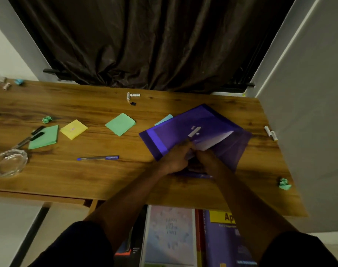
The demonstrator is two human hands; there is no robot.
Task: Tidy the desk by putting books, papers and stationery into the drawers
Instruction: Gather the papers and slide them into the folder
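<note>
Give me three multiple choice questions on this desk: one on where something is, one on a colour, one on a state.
1. Where is the blue pen?
A) on the desk, left of the purple folder
B) on top of the folder
C) in a mug

2. What colour is the notepad between the two green notepads?
A) red
B) yellow
C) white

3. The purple folder is:
A) lying untouched
B) rolled into a tube
C) gripped by the left hand and the right hand

Answers: 1 A, the pen lies on bare wood left of the folder. 2 B, that square pad is yellow. 3 C, both hands clutch the folder's near edge.
</note>
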